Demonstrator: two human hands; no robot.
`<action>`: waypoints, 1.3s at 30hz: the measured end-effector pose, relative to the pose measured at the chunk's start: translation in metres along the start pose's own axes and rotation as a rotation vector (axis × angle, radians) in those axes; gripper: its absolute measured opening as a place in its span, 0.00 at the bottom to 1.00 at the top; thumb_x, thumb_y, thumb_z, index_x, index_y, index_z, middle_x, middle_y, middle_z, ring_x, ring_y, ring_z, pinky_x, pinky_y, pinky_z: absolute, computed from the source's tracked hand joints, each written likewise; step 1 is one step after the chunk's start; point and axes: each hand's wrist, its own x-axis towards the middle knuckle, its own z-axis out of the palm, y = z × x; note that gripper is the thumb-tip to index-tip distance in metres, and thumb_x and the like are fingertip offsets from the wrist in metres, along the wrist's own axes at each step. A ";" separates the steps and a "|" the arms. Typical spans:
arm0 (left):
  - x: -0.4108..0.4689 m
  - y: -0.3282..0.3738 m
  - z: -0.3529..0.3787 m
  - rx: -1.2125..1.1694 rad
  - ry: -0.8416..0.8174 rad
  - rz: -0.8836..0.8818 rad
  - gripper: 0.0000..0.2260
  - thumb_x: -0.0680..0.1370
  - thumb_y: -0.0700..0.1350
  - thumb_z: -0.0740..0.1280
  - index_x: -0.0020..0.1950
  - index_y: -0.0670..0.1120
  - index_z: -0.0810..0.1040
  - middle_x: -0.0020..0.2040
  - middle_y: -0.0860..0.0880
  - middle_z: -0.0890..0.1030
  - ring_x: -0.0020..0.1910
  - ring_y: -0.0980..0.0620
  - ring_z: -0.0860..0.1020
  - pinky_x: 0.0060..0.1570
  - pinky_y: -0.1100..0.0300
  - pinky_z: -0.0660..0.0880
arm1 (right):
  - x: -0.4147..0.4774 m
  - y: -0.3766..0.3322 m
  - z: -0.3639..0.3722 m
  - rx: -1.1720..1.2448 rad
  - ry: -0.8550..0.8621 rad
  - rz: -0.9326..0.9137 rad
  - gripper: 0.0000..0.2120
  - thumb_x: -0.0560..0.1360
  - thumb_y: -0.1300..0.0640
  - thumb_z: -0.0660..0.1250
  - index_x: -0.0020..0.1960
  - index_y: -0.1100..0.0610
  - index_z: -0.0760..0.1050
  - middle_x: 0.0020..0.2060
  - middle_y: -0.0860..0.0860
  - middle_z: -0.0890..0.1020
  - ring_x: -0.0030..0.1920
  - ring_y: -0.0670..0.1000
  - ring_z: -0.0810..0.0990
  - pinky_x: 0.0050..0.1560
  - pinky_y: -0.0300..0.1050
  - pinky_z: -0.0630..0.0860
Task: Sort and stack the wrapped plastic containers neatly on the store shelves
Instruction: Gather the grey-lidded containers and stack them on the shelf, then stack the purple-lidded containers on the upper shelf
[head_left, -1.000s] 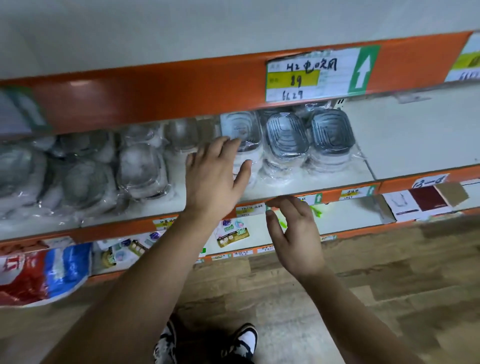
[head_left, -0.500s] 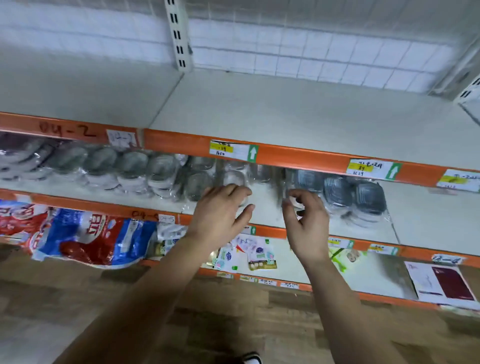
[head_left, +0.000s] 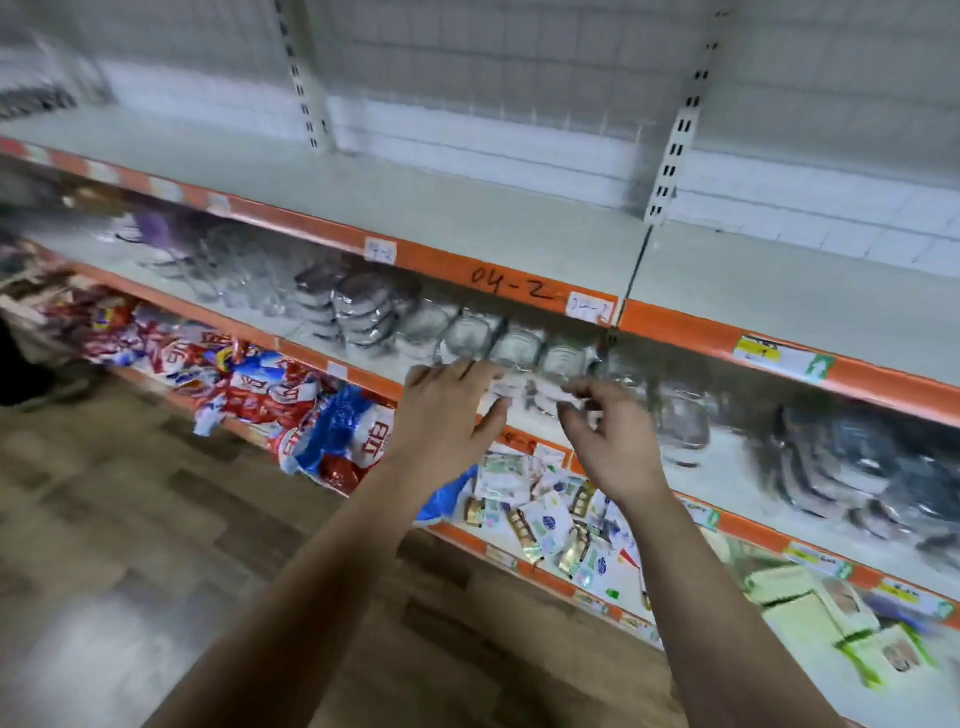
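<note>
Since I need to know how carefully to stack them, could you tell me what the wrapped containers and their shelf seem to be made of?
Wrapped containers: clear, glossy plastic, probably rigid, under thin crinkled film that catches glints of light. Shelf: looks like painted metal, matte pale grey, with a smooth orange front strip; motion blur leaves this uncertain.

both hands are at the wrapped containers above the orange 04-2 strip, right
No: the head view shows the wrapped containers below the orange 04-2 strip, with the left hand and right hand both at them.
</note>
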 end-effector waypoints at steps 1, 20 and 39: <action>-0.009 -0.020 -0.009 0.021 -0.003 -0.014 0.21 0.78 0.58 0.54 0.61 0.49 0.77 0.53 0.49 0.82 0.48 0.45 0.81 0.54 0.49 0.72 | 0.000 -0.015 0.018 0.008 -0.005 -0.013 0.09 0.78 0.56 0.67 0.57 0.55 0.79 0.51 0.48 0.79 0.52 0.51 0.79 0.49 0.42 0.71; -0.023 -0.266 -0.048 0.053 -0.065 -0.242 0.23 0.77 0.57 0.55 0.64 0.47 0.77 0.58 0.48 0.81 0.56 0.45 0.79 0.58 0.49 0.68 | 0.099 -0.138 0.266 0.110 -0.104 -0.080 0.10 0.77 0.53 0.69 0.57 0.55 0.79 0.56 0.52 0.80 0.57 0.52 0.77 0.59 0.49 0.73; 0.109 -0.493 0.070 -0.133 -0.231 -0.194 0.21 0.76 0.52 0.61 0.64 0.43 0.78 0.59 0.44 0.80 0.56 0.39 0.78 0.54 0.46 0.76 | 0.264 -0.089 0.435 -0.208 -0.183 0.140 0.21 0.74 0.43 0.65 0.62 0.54 0.78 0.59 0.51 0.81 0.61 0.57 0.76 0.57 0.53 0.76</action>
